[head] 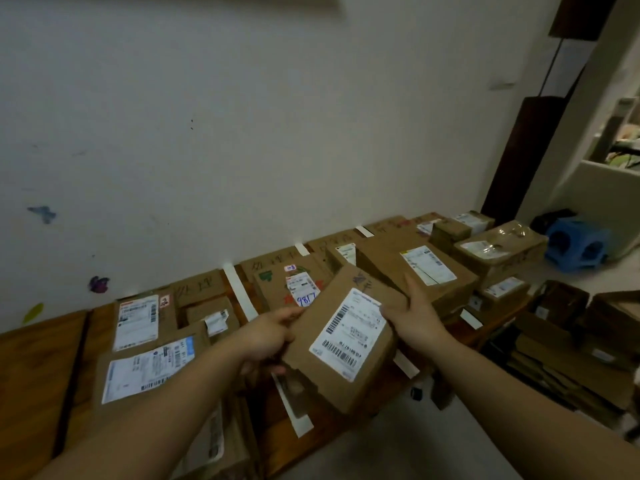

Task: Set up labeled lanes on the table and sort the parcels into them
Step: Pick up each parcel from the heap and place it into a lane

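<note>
Two hands hold one cardboard box (349, 382) over the front part of the wooden table (38, 358). The left hand (268, 336) grips the box's left edge, thumb on the top face and fingers curled beneath. The right hand (414, 315) clamps the far right corner, with one digit extended upward. The box is tilted, and its white shipping label (348, 334) faces up between the hands.

White tape strips (239, 292) run from the wall (242, 133) toward the front edge of the table, dividing it into lanes. At the wall end of each lane lies a cardboard sign (199, 287) with dark handwriting, too blurred to read.

Lane contents:
- Left lane: flat parcels (145, 368) with large white labels, lying close together.
- Middle lane: a brown carton (294, 285) marked with blue digits, partly hidden behind the held box.
- Right lanes: a large carton (415, 271) and several smaller ones, some stacked.

On the floor to the right stand a blue plastic stool (575, 244) and more cardboard cartons (571, 341).
</note>
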Demonstrator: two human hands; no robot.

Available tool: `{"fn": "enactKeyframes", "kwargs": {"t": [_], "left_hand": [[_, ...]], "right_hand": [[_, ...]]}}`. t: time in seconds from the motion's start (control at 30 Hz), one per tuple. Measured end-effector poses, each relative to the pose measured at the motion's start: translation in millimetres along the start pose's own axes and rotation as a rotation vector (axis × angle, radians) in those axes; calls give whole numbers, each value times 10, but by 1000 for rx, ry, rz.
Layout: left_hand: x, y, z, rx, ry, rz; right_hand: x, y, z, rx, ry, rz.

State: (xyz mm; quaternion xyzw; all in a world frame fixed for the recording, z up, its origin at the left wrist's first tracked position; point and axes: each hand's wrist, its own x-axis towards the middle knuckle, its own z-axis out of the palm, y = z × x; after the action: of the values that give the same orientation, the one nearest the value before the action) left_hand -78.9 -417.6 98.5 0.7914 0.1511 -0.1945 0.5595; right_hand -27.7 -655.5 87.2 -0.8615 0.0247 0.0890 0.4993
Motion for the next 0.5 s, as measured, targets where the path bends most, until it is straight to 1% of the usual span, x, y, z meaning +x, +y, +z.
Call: {"fn": "enactKeyframes", "kwargs": {"t": [0.07, 0.13, 0.2, 0.3, 0.43, 0.5], "left_hand": [[139, 30, -111, 51, 41, 15], [270, 4, -156, 84, 163, 47], [356, -99, -134, 21, 282, 30], [403, -269, 28, -50, 416, 19], [478, -415, 366, -236, 642, -6], [541, -466, 533, -218, 669, -59]], "right_hand": [[138, -45, -2, -46, -32, 14], [286, 14, 34, -89, -55, 20], [346, 78, 97, -103, -87, -1], [441, 232, 202, -111, -177, -46], [639, 442, 245, -183, -320, -57], [736, 578, 234, -251, -350, -92]]}}
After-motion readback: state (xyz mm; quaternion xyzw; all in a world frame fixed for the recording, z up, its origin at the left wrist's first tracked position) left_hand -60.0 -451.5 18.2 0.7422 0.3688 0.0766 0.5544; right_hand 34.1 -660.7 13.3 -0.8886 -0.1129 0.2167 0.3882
